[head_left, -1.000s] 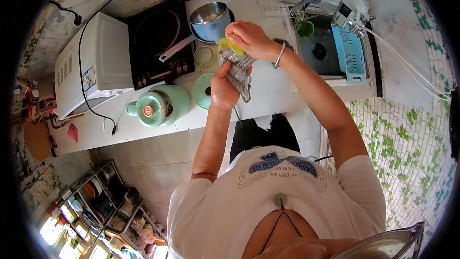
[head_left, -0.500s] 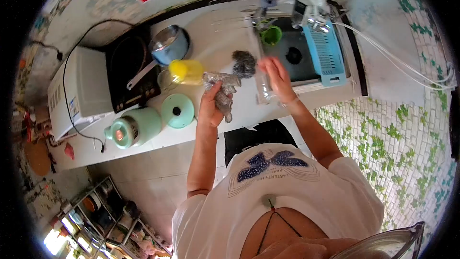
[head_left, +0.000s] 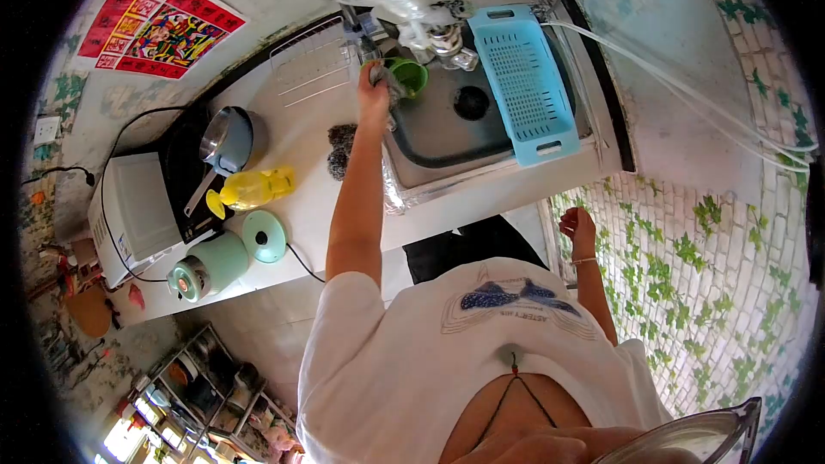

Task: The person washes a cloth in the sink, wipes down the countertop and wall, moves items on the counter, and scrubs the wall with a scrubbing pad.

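My left hand (head_left: 373,90) reaches to the sink's back left corner, its fingers closed on a grey cloth (head_left: 388,83). Close beside the cloth is a green cup (head_left: 408,77) in the corner of the sink (head_left: 443,125). My right hand (head_left: 578,222) hangs in front of the counter at the right, fingers loosely curled with nothing visible in them. A yellow bottle (head_left: 253,190) lies on the counter near the blue pot (head_left: 230,142). Dark steel-wool scrubbers (head_left: 341,152) sit left of the sink.
A blue drain basket (head_left: 526,82) spans the sink's right side, near the plastic-wrapped faucet (head_left: 443,39). A wire rack (head_left: 311,64) stands behind the counter. At the left are a green lid (head_left: 264,236), a green kettle (head_left: 210,266), a black cooktop (head_left: 182,155) and a white microwave (head_left: 133,215).
The view has shifted right. My left hand has carried the cloth to the green cup. The yellow bottle, earlier at my hands, now lies on the counter. My right hand has drawn back off the counter.
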`<action>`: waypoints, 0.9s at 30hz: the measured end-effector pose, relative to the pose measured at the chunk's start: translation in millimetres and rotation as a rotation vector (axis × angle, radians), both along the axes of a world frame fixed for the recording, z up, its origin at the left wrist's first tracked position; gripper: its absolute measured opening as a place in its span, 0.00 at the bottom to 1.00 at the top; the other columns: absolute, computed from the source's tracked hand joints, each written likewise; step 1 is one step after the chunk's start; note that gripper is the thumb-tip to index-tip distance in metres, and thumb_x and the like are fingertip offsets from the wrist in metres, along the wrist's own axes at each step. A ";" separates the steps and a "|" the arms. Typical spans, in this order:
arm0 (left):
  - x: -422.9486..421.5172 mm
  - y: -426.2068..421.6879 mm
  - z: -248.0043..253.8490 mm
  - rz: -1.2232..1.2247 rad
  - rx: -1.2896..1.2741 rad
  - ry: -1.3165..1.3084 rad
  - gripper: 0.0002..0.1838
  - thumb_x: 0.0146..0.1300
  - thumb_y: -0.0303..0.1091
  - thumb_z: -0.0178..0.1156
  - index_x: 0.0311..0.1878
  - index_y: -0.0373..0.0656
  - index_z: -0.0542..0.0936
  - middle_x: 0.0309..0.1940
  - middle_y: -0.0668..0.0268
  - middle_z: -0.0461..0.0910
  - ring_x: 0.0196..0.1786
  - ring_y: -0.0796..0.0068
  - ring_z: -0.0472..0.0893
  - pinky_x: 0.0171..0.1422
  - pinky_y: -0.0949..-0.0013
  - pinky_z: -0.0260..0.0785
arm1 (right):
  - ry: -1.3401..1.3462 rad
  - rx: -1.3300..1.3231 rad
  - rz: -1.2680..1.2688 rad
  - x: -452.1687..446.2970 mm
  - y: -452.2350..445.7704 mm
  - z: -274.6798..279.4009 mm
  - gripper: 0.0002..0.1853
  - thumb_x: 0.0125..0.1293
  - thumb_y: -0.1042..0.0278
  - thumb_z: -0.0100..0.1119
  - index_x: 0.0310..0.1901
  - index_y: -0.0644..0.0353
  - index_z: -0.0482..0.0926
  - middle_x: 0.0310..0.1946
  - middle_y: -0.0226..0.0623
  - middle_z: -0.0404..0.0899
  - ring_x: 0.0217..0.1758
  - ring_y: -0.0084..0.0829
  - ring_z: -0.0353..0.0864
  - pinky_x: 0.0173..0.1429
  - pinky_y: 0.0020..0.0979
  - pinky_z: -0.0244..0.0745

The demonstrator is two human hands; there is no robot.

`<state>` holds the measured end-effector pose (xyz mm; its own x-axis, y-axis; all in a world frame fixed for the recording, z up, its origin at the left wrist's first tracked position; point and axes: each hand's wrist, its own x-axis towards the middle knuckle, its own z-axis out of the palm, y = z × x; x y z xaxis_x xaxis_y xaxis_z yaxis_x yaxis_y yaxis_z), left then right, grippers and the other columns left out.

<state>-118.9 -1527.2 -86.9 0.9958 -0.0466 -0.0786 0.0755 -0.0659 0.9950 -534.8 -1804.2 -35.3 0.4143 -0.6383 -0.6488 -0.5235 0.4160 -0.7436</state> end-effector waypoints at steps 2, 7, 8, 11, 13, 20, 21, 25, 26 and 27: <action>-7.9 3.5 4.3 -0.024 0.106 -0.104 0.21 0.54 0.18 0.47 0.53 0.42 0.71 0.46 0.62 0.74 0.40 0.69 0.77 0.44 0.72 0.70 | -0.016 -0.004 0.040 11.6 -10.0 0.0 0.19 0.66 0.50 0.43 0.34 0.58 0.74 0.25 0.33 0.76 0.27 0.26 0.76 0.33 0.27 0.74; -36.3 -26.2 19.7 0.189 -0.105 0.161 0.14 0.58 0.21 0.47 0.47 0.42 0.73 0.41 0.66 0.75 0.40 0.72 0.76 0.41 0.68 0.70 | -0.104 0.011 0.174 50.7 -27.6 12.7 0.17 0.68 0.53 0.41 0.35 0.58 0.73 0.27 0.32 0.76 0.28 0.24 0.76 0.34 0.25 0.73; -50.7 -41.5 37.3 0.133 -0.182 0.267 0.14 0.59 0.22 0.47 0.47 0.42 0.74 0.39 0.66 0.75 0.39 0.72 0.76 0.42 0.66 0.71 | -0.110 -0.012 0.204 55.5 -29.6 15.7 0.17 0.68 0.53 0.40 0.35 0.57 0.73 0.27 0.32 0.76 0.28 0.23 0.76 0.34 0.25 0.73; -72.2 -80.7 37.7 0.076 -0.560 0.566 0.12 0.59 0.24 0.49 0.46 0.42 0.74 0.37 0.66 0.77 0.38 0.71 0.77 0.41 0.64 0.71 | -0.134 0.009 0.224 58.8 -34.7 17.0 0.17 0.68 0.53 0.40 0.35 0.57 0.73 0.27 0.31 0.76 0.27 0.23 0.76 0.34 0.25 0.73; -71.9 -97.4 52.1 0.034 -0.686 0.645 0.10 0.59 0.24 0.49 0.43 0.43 0.73 0.36 0.65 0.76 0.37 0.68 0.77 0.38 0.65 0.71 | -0.111 0.008 0.230 55.6 -36.4 17.2 0.17 0.68 0.52 0.40 0.34 0.57 0.73 0.27 0.31 0.76 0.27 0.23 0.76 0.34 0.25 0.73; -51.3 -75.8 45.2 0.153 -0.667 0.894 0.09 0.60 0.29 0.49 0.43 0.43 0.73 0.35 0.64 0.75 0.38 0.65 0.77 0.39 0.57 0.71 | -0.043 0.042 0.188 38.6 -44.4 6.3 0.18 0.68 0.52 0.39 0.34 0.56 0.73 0.26 0.32 0.77 0.27 0.24 0.76 0.34 0.26 0.73; -39.1 -61.1 26.3 0.142 -0.686 0.884 0.09 0.60 0.29 0.47 0.43 0.43 0.74 0.35 0.63 0.76 0.39 0.64 0.77 0.40 0.55 0.71 | -0.016 0.059 0.188 37.4 -45.2 4.7 0.18 0.68 0.52 0.39 0.34 0.56 0.73 0.26 0.32 0.77 0.27 0.24 0.76 0.34 0.26 0.73; 12.5 -12.2 43.0 -0.026 -0.435 0.647 0.12 0.61 0.28 0.44 0.43 0.40 0.74 0.39 0.59 0.76 0.41 0.63 0.76 0.44 0.57 0.71 | -0.052 0.062 0.205 35.0 -52.6 -3.2 0.19 0.68 0.51 0.38 0.34 0.57 0.74 0.26 0.32 0.77 0.26 0.24 0.76 0.33 0.26 0.73; 30.9 -13.2 46.6 0.074 -0.536 0.712 0.12 0.62 0.28 0.42 0.45 0.38 0.74 0.40 0.59 0.76 0.42 0.63 0.76 0.45 0.58 0.70 | -0.050 0.062 0.203 35.8 -54.2 -2.5 0.19 0.68 0.51 0.38 0.34 0.57 0.74 0.26 0.32 0.77 0.26 0.24 0.76 0.33 0.26 0.73; 40.0 -14.9 48.6 0.176 -0.636 0.775 0.13 0.62 0.27 0.41 0.46 0.37 0.74 0.41 0.58 0.76 0.43 0.63 0.76 0.46 0.60 0.70 | -0.054 0.046 0.212 36.7 -55.4 -1.4 0.19 0.68 0.51 0.39 0.34 0.57 0.74 0.26 0.32 0.77 0.26 0.24 0.76 0.33 0.26 0.73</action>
<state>-78.9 -1542.1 -38.3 0.6783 -0.1621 -0.7166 0.6714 0.5329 0.5150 -498.1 -1859.6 -36.6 0.5711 -0.5033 -0.6485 -0.5623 0.3356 -0.7557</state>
